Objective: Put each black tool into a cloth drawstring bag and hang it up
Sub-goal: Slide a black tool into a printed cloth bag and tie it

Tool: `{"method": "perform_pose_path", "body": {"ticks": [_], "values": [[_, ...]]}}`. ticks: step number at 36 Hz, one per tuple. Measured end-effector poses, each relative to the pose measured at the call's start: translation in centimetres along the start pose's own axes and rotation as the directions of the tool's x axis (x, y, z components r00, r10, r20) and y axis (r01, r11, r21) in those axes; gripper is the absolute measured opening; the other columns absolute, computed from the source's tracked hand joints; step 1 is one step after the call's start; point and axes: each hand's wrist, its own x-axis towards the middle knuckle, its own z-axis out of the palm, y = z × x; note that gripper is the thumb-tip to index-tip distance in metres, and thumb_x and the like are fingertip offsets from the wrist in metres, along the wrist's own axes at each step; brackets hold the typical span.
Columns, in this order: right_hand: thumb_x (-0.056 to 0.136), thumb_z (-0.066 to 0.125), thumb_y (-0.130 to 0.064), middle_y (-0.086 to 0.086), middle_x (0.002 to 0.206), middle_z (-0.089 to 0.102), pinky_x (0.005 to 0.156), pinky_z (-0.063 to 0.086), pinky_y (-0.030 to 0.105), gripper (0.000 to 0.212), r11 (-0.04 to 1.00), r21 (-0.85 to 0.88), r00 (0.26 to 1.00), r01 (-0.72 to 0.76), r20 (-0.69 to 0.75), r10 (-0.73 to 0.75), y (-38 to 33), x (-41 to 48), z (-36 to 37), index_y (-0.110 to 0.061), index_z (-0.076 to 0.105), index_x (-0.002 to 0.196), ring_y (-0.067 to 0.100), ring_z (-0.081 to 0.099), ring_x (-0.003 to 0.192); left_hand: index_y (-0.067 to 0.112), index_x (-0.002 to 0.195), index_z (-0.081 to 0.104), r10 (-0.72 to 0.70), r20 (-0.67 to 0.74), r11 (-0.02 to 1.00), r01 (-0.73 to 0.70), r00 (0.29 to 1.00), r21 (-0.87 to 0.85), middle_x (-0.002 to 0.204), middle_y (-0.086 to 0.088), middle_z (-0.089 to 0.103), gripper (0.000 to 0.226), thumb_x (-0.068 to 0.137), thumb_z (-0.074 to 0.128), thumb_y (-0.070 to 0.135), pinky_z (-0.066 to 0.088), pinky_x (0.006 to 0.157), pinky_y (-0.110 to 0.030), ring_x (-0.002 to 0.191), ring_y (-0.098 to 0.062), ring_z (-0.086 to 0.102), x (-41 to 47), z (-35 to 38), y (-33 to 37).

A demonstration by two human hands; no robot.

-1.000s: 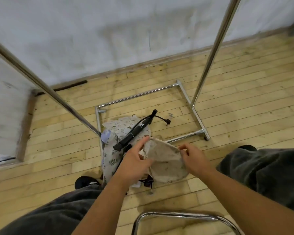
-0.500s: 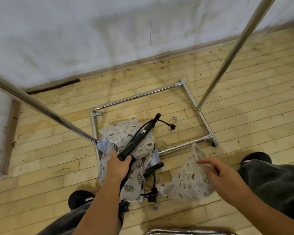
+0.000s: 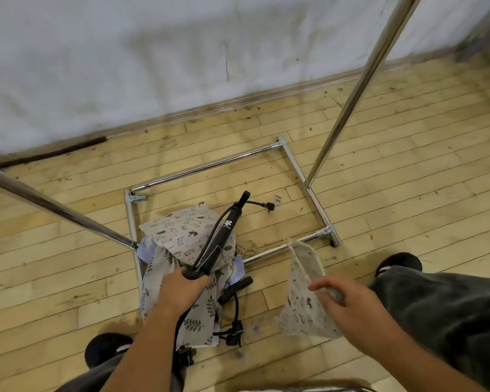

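Note:
My left hand grips the near end of a long black tool with a thin hose, its far end pointing away over a pile of printed cloth bags on the floor. My right hand holds a beige printed drawstring bag by its side, mouth facing up and away, cords trailing from its top. A second black tool with a cable lies on the floor beside the pile, between my hands.
A chrome garment rack stands over the pile: its base frame lies on the wooden floor, one upright rises at right and a bar slants in from the left. My shoes and dark trouser legs frame the bottom.
My left hand let go of the bag, reached to the pile and closed on the black tool's near end. My right hand carried the bag to the right.

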Motion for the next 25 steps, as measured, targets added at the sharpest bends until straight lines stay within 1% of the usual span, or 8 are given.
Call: {"method": "perform_pose_path", "body": {"ticks": [2, 5, 9, 13, 17, 19, 21, 25], "values": [[0.098, 0.065, -0.02, -0.014, 0.098, 0.068, 0.063, 0.064, 0.044, 0.019, 1.0, 0.011, 1.0, 0.015, -0.023, -0.014, 0.0, -0.5, -0.2, -0.039, 0.068, 0.099, 0.028, 0.072, 0.088, 0.016, 0.088, 0.072, 0.02, 0.038, 0.999, -0.021, 0.999, 0.034, 0.081, -0.01, 0.076, 0.035, 0.077, 0.077, 0.049, 0.06, 0.072, -0.042, 0.073, -0.028, 0.073, -1.0, 0.3, 1.1], [0.097, 0.067, -0.021, -0.017, 0.102, 0.064, 0.066, 0.065, 0.036, 0.018, 0.998, 0.007, 0.998, 0.06, -0.03, -0.06, -0.3, -1.2, -0.4, -0.038, 0.068, 0.103, 0.018, 0.071, 0.088, 0.013, 0.081, 0.069, 0.01, 0.038, 1.0, -0.009, 0.999, -0.024, 0.071, -0.008, 0.07, 0.05, 0.081, 0.069, 0.063, 0.049, 0.063, -0.032, 0.065, -0.027, 0.066, -3.0, 0.0, 3.0], [0.098, 0.066, -0.023, -0.025, 0.104, 0.052, 0.073, 0.063, 0.024, 0.02, 0.988, -0.076, 0.99, 0.131, -0.043, -0.135, -0.9, -2.6, -0.4, -0.039, 0.065, 0.111, 0.004, 0.063, 0.088, 0.005, 0.074, 0.07, 0.03, -0.067, 0.997, -0.034, 0.997, -0.064, 0.069, -0.013, 0.069, 0.057, 0.085, 0.068, 0.062, 0.044, 0.063, -0.031, 0.065, -0.027, 0.063, -6.1, -1.1, 4.2], [0.099, 0.064, -0.03, -0.019, 0.117, 0.054, 0.07, 0.064, 0.029, 0.029, 0.971, -0.149, 0.98, 0.186, -0.048, -0.195, -1.1, -4.7, -0.2, -0.049, 0.059, 0.121, 0.009, 0.068, 0.089, 0.006, 0.071, 0.066, 0.084, -0.071, 0.995, -0.088, 0.994, -0.053, 0.057, -0.01, 0.061, 0.056, 0.088, 0.068, 0.06, 0.039, 0.057, -0.029, 0.054, -0.019, 0.057, -10.7, -2.7, 4.1], [0.099, 0.063, -0.032, -0.016, 0.126, 0.052, 0.076, 0.064, 0.03, 0.037, 0.951, -0.194, 0.967, 0.242, -0.029, -0.252, -1.2, -7.2, -0.1, -0.048, 0.055, 0.131, 0.011, 0.066, 0.093, 0.017, 0.058, 0.045, 0.153, -0.105, 0.988, -0.151, 0.983, 0.027, 0.036, 0.007, 0.038, 0.054, 0.088, 0.069, 0.055, 0.028, 0.047, -0.026, 0.036, -0.009, 0.037, -15.9, -3.6, 4.2], [0.098, 0.064, -0.036, -0.013, 0.133, 0.058, 0.083, 0.062, 0.031, 0.039, 0.931, -0.24, 0.958, 0.275, -0.009, -0.285, -1.2, -8.2, -0.2, -0.049, 0.053, 0.133, 0.007, 0.062, 0.098, 0.019, 0.056, 0.042, 0.192, -0.114, 0.981, -0.19, 0.975, 0.032, 0.036, 0.008, 0.035, 0.055, 0.088, 0.07, 0.054, 0.027, 0.048, -0.026, 0.033, -0.007, 0.033, -18.4, -3.8, 3.8], [0.096, 0.066, -0.04, -0.01, 0.134, 0.06, 0.081, 0.062, 0.033, 0.045, 0.92, -0.253, 0.951, 0.298, 0.002, -0.308, -1.2, -9.1, -0.2, -0.053, 0.049, 0.136, 0.006, 0.062, 0.092, 0.019, 0.057, 0.041, 0.22, -0.132, 0.975, -0.222, 0.967, 0.001, 0.039, 0.008, 0.034, 0.054, 0.088, 0.069, 0.053, 0.026, 0.049, -0.028, 0.034, -0.007, 0.032, -20.5, -4.0, 3.3], [0.094, 0.07, -0.041, -0.009, 0.145, 0.057, 0.09, 0.057, 0.028, 0.063, 0.88, -0.287, 0.921, 0.379, 0.019, -0.39, -1.6, -10.7, 0.3, -0.05, 0.04, 0.149, 0.011, 0.063, 0.114, 0.019, 0.062, 0.041, 0.259, -0.163, 0.964, -0.265, 0.952, -0.014, 0.041, 0.009, 0.033, 0.051, 0.087, 0.068, 0.054, 0.025, 0.045, -0.025, 0.035, -0.007, 0.03, -24.2, -3.8, 3.0]]}}
